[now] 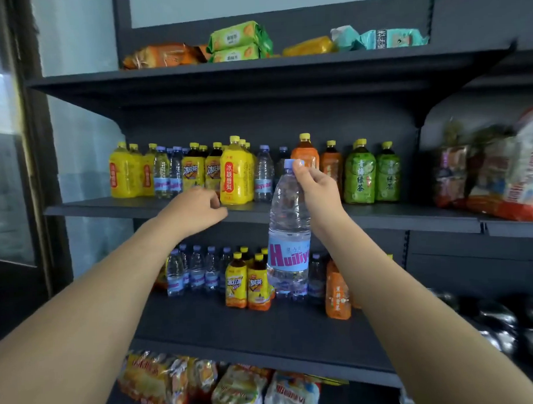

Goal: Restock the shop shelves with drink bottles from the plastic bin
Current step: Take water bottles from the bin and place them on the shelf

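My right hand (pixel 314 185) grips a clear water bottle (pixel 288 228) by its neck, just under the pale blue cap, and the bottle hangs upright in front of the middle shelf (pixel 410 215). My left hand (pixel 196 208) hovers at that shelf's front edge beside a yellow drink bottle (pixel 235 175), fingers loosely curled and holding nothing. Yellow, orange, green and clear bottles line the middle shelf. The lower shelf (pixel 221 327) holds small water bottles (pixel 198 270) and iced tea bottles (pixel 247 281). The plastic bin is not in view.
Snack packs (pixel 238 42) lie on the top shelf and more packets (pixel 187 380) fill the bottom one. Bagged snacks (pixel 500 175) crowd the neighbouring unit on the right. A dark door frame (pixel 37 167) stands at the left.
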The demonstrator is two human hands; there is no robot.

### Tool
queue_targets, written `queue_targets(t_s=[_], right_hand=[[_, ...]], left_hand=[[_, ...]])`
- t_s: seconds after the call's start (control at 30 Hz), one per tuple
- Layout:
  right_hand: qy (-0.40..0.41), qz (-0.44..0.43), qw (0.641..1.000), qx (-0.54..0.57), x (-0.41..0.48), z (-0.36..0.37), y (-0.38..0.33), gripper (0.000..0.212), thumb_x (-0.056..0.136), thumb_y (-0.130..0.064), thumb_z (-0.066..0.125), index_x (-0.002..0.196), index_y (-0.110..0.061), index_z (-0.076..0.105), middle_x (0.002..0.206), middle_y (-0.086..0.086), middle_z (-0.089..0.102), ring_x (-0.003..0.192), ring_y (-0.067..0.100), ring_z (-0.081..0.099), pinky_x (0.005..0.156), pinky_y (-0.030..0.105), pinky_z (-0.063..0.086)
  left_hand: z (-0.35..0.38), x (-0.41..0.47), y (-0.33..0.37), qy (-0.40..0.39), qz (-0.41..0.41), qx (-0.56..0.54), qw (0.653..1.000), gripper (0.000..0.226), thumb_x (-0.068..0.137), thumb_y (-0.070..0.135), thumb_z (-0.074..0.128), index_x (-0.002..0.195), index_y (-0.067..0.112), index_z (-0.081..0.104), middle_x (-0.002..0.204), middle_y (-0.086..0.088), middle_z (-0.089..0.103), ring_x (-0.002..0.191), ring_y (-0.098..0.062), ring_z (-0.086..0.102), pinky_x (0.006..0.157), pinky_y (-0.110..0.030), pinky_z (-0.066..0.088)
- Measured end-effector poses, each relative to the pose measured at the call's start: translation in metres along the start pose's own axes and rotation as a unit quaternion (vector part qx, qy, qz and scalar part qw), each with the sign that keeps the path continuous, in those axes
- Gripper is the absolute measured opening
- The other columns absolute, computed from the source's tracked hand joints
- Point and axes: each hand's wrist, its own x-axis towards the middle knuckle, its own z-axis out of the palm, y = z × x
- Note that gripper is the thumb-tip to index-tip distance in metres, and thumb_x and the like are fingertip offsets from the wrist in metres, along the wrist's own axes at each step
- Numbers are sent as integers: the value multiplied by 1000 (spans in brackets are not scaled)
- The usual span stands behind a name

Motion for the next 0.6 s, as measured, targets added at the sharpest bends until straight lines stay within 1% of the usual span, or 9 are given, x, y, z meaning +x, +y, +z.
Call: queue_targets(t_s=[0.03,0.13,0.27,0.37,0.47,0.53,0.6], right_hand=[[11,-2,1000,-3,8,7,2,37,92,-45,53,101,-13,70,96,2,71,104,23,63,101,44,46],[41,-2,999,-7,38,24,9,32,92,-44,53,81,-19,70,92,2,71,104,27,63,100,49,45],[84,-2,996,-7,79,41,15,32,91,-43,57,75,-18,69,90,8,70,97,32,65,94,54,49],[107,-5,994,-7,109,50,21,28,88,-44,61,82,-18,69,90,9,70,95,32,65,94,53,50],[114,-5,993,-18,136,57,26,31,86,-48,61,89,-18,67,94,7,70,99,30,64,96,52,48],[119,-8,992,-32,152,60,30,34,87,-49,59,93,-17,67,96,7,70,102,31,63,97,50,47],[115,-16,992,-46,169,61,34,34,90,-47,56,96,-15,68,95,6,70,102,30,64,96,49,48]], left_hand=[[1,12,-7,1,10,-4,1000,28,90,37,51,104,15,61,111,-1,53,98,-17,50,84,-32,43],[4,52,-26,-1,39,2,999,31,89,38,51,107,15,60,113,-2,53,102,-20,50,89,-36,45],[11,106,-49,-20,71,2,997,32,88,39,51,109,15,59,114,-3,54,101,-20,52,88,-37,47],[23,137,-59,-32,87,6,996,31,88,38,52,108,16,59,111,-3,54,100,-21,51,84,-34,46],[36,163,-65,-57,92,13,994,27,87,38,52,100,14,58,107,-5,55,95,-22,52,77,-32,45],[44,179,-66,-74,93,17,993,29,87,38,52,100,12,58,108,-7,57,94,-23,52,78,-33,46],[54,193,-63,-87,92,18,992,35,88,39,52,107,11,59,111,-9,58,98,-25,53,83,-35,48]])
